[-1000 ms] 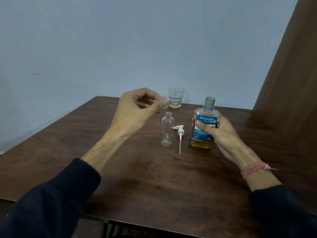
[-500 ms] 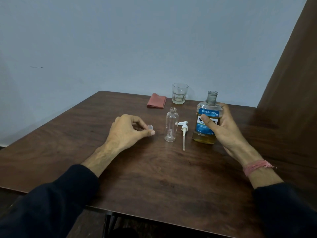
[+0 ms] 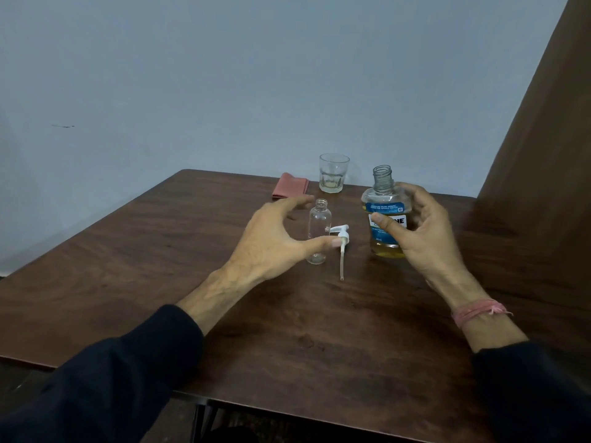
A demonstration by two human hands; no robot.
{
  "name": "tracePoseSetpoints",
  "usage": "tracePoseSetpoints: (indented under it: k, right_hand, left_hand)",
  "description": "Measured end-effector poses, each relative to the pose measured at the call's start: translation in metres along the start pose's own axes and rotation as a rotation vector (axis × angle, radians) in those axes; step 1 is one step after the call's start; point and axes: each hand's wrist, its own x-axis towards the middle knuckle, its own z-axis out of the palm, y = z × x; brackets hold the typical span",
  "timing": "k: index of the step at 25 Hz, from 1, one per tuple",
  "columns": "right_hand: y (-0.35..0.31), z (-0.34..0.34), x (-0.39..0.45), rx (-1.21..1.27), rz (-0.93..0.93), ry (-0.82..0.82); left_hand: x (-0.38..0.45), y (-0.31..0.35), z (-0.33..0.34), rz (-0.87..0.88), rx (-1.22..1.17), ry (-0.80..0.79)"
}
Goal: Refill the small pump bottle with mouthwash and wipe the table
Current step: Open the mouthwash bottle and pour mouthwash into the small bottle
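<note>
Small pump bottle (image 3: 318, 231) stands upright, uncapped, mid-table (image 3: 160, 257); our left hand (image 3: 275, 241) spreads open around it, holding nothing; pump head (image 3: 341, 247) lies just right; our right hand (image 3: 419, 231) grips the open mouthwash bottle (image 3: 385, 215); glass (image 3: 333, 172) and folded cloth (image 3: 289, 186) far.

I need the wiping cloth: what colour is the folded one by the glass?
The folded cloth is a dusty pinkish red, seen in the head view.

Dark, perhaps navy, sleeves (image 3: 105, 375); a pink thread band (image 3: 476, 311) on the right wrist.
</note>
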Motion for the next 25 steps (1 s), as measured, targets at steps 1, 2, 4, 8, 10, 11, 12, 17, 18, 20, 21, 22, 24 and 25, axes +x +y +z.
tracePoseSetpoints:
  k: [1, 2, 4, 8, 10, 11, 12, 17, 18, 20, 21, 22, 24, 25]
  right_hand:
    - [-0.001, 0.0, -0.001, -0.005, -0.014, 0.011]
    - [-0.002, 0.0, -0.002, -0.007, -0.025, 0.022]
    - [-0.005, 0.0, -0.003, -0.005, -0.038, 0.043]
    - [-0.006, 0.001, -0.003, -0.009, -0.087, 0.059]
    - [-0.005, 0.003, -0.004, -0.025, -0.126, 0.063]
    - [-0.005, 0.004, -0.004, -0.039, -0.144, 0.058]
    - [-0.005, 0.005, -0.005, -0.059, -0.157, 0.048]
    - [-0.012, 0.007, -0.01, -0.154, -0.197, 0.02]
    - [-0.013, 0.008, -0.011, -0.175, -0.203, 0.019]
    - [-0.014, 0.009, -0.012, -0.229, -0.212, 0.012]
    - [-0.015, 0.009, -0.013, -0.256, -0.217, 0.005]
    - [-0.016, 0.01, -0.013, -0.276, -0.224, -0.003]
    - [-0.016, 0.011, -0.014, -0.29, -0.244, -0.012]
    - [-0.017, 0.011, -0.014, -0.293, -0.257, -0.013]
  left_hand:
    - [0.002, 0.005, 0.006, 0.005, -0.047, -0.001]
    - [0.004, 0.008, 0.012, 0.012, -0.092, 0.005]
    - [0.009, 0.008, 0.019, 0.023, -0.138, 0.024]
    - [0.017, 0.003, 0.02, 0.012, -0.106, 0.034]
    - [0.019, -0.001, 0.02, 0.009, -0.168, 0.042]
    - [0.019, -0.004, 0.021, 0.004, -0.217, 0.054]
    - [0.018, -0.006, 0.022, -0.003, -0.258, 0.061]
    - [0.014, -0.004, 0.027, -0.006, -0.331, 0.043]
    - [0.014, -0.003, 0.026, -0.011, -0.331, 0.036]
    - [0.015, -0.003, 0.025, -0.019, -0.333, 0.03]
    - [0.015, -0.004, 0.025, -0.017, -0.334, 0.031]
    - [0.015, -0.004, 0.025, -0.012, -0.335, 0.035]
    - [0.015, -0.004, 0.025, -0.006, -0.333, 0.037]
    - [0.015, -0.004, 0.025, -0.004, -0.329, 0.039]
